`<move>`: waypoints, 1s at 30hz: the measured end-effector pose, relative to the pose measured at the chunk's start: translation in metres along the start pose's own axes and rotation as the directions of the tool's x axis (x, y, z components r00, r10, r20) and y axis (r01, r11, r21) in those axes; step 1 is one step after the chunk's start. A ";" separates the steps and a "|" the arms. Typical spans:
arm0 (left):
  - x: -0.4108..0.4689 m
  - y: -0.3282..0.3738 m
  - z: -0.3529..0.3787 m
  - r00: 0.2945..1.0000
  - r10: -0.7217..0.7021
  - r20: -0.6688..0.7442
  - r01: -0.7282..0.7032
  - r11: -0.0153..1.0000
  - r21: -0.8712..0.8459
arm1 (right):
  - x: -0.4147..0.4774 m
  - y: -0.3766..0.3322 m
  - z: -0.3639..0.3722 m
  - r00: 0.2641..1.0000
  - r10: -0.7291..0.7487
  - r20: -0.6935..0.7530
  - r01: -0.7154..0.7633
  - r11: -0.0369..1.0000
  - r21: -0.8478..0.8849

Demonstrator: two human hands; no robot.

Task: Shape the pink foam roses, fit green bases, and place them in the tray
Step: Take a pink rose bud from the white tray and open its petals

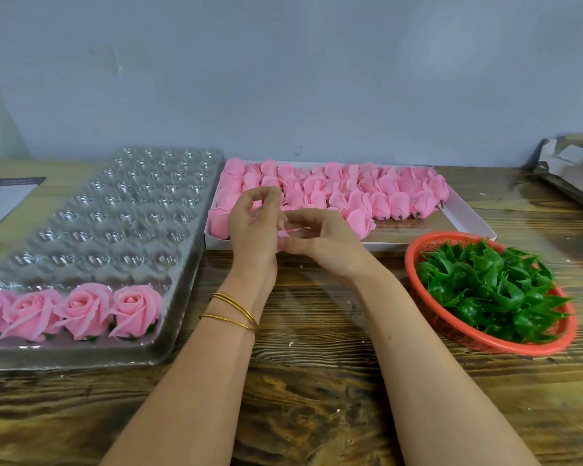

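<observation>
1. Between the two hands, a pink foam rose (283,234) shows only as a blur. The right hand (320,243) has its fingers curled round it.
2. Left hand (253,227): fingers curled just above the rose. Too blurred to tell whether they pinch a petal.
3. Behind the fingers: a white box (468,227) packed with unshaped roses (367,193).
4. Left of the fingers: a clear tray (182,264) with finished roses (85,311) in its near row.
5. Right of the fingers: a red basket (485,344) of green bases (485,287).
6. Under the fingers: a wooden table (317,381). Gold bangles (233,309) sit on the left wrist.
</observation>
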State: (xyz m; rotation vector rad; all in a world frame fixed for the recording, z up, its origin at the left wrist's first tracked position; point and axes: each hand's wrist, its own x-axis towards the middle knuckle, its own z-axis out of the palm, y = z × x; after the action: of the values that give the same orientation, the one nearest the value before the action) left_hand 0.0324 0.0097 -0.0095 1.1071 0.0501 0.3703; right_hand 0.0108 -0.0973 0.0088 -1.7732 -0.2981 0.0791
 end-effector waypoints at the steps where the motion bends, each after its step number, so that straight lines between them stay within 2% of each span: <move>1: 0.000 0.000 0.000 1.000 0.003 -0.009 -0.003 1.000 0.000 | 0.000 0.000 0.000 1.000 -0.009 -0.001 0.009 1.000 0.001; 15: -0.002 0.001 0.003 0.999 0.002 -0.051 0.000 0.999 0.037 | 0.004 0.007 0.006 0.997 -0.078 -0.015 0.075 0.988 -0.134; 24: -0.003 0.006 0.002 0.996 -0.045 0.081 0.044 0.999 0.015 | 0.003 0.009 0.002 0.996 -0.086 -0.008 0.086 0.996 0.002; 27: -0.001 0.005 0.001 0.980 -0.136 0.143 0.139 0.990 -0.009 | 0.003 0.009 0.000 0.992 -0.111 -0.054 0.112 0.993 0.023; 30: -0.002 0.005 0.000 0.956 -0.203 0.211 0.204 0.979 0.016 | 0.005 0.009 -0.004 0.991 -0.093 -0.096 0.108 0.980 0.167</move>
State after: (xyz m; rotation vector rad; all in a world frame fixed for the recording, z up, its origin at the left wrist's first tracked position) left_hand 0.0295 0.0114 -0.0057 1.1186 -0.0256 0.0667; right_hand 0.0179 -0.1016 0.0015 -1.5830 -0.3080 -0.0445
